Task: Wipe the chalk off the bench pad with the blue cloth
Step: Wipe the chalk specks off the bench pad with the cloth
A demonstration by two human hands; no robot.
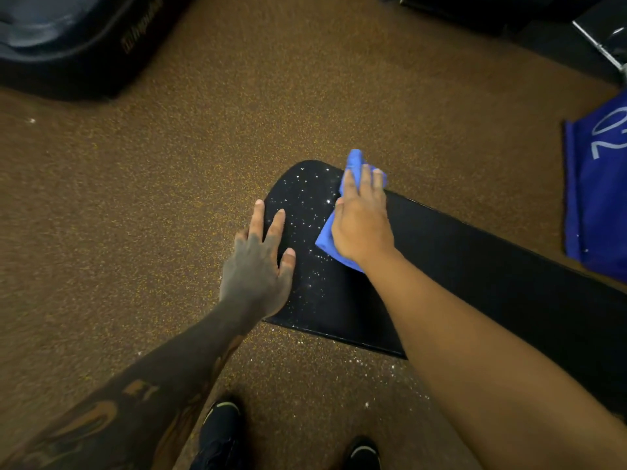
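A long black bench pad [475, 259] runs from the middle of the view to the right edge. White chalk specks [312, 205] are scattered over its rounded left end. My left hand [258, 266] lies flat on that end's left edge, fingers straight and spread. My right hand [361, 222] presses the blue cloth [325, 240] down on the pad near its far edge, fingers straight on top. The cloth sticks out beyond my fingertips and under my palm.
Brown speckled rubber floor [135, 215] surrounds the bench, with some chalk fallen in front of it. A dark machine base [68, 45] stands at the top left. A blue object with white numerals [600, 184] is at the right edge. My black shoes [220, 432] are below.
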